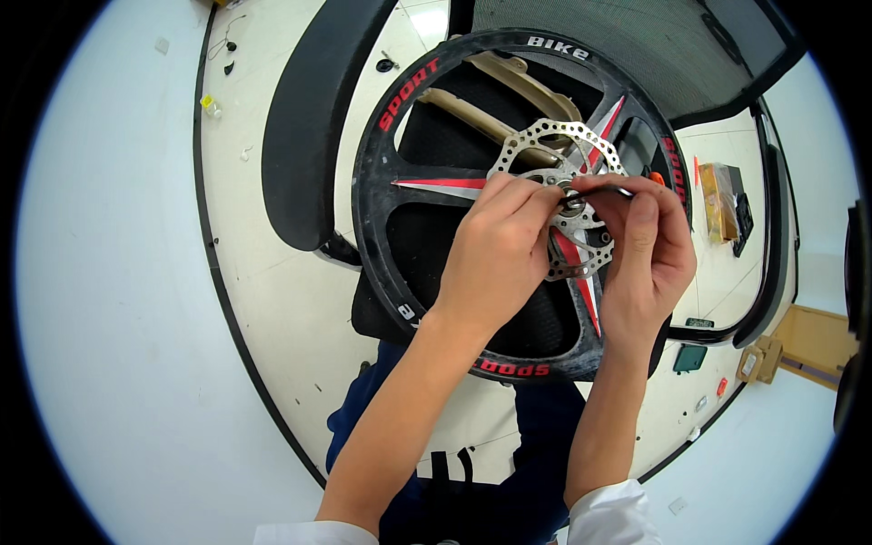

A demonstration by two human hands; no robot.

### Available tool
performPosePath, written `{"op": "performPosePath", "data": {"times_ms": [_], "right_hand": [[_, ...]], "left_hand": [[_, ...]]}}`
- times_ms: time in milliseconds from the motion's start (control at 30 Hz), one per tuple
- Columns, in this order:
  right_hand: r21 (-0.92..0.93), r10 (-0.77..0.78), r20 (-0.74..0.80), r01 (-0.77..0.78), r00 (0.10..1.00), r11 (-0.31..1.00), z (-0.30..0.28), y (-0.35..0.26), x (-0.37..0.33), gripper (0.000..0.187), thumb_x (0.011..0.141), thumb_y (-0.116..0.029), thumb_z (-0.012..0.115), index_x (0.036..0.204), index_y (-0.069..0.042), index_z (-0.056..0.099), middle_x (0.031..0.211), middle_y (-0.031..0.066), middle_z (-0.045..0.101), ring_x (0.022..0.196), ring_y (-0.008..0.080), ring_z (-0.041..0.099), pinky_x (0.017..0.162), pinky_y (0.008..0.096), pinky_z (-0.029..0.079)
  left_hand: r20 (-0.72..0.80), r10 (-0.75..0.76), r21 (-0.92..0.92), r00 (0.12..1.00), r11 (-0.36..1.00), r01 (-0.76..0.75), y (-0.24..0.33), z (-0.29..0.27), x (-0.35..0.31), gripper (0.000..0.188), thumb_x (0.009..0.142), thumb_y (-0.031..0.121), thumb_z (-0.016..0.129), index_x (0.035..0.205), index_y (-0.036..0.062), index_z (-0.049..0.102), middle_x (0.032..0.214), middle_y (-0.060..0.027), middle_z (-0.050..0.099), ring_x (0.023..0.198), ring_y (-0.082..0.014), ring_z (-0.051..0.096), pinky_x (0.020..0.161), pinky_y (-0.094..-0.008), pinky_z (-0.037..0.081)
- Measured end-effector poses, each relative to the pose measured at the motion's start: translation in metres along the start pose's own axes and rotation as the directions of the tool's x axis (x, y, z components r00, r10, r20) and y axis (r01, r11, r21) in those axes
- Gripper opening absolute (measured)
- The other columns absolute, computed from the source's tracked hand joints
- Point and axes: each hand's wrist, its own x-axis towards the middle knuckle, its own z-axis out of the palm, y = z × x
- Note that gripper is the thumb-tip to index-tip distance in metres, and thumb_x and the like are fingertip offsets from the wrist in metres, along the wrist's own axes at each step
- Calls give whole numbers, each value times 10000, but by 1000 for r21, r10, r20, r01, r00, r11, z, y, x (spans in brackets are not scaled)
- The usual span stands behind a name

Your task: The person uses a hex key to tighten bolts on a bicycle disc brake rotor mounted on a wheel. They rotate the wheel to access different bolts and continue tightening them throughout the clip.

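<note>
Clamps thin black piece (595,192) with right hand (649,245), just over hub (572,205) of wheel (371,209); holds left hand (495,245) bunched at other end, cannot tell if pinching it. Has wheel on chair seat (368,318), disc (534,137) up, reaching near edge, with beige tubes (468,116) visible toward far edge.

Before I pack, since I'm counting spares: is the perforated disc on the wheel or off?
On: the perforated disc sits around the hub of the wheel. Whether it is bolted tight, I cannot tell.
</note>
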Motion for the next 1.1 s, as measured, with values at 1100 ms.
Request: {"op": "performPosePath", "data": {"times_ms": [1100], "right_hand": [[-413, 17, -94, -55, 995, 909, 10, -3, -1, 295, 789, 37, 809, 1063, 46, 700, 956, 90, 734, 855, 134, 711, 773, 248, 562]], "left_hand": [[-76, -97, -44, 992, 995, 94, -2, 1, 5, 190, 724, -21, 778, 887, 24, 690, 814, -86, 672, 724, -258, 621, 588, -337, 498]]}}
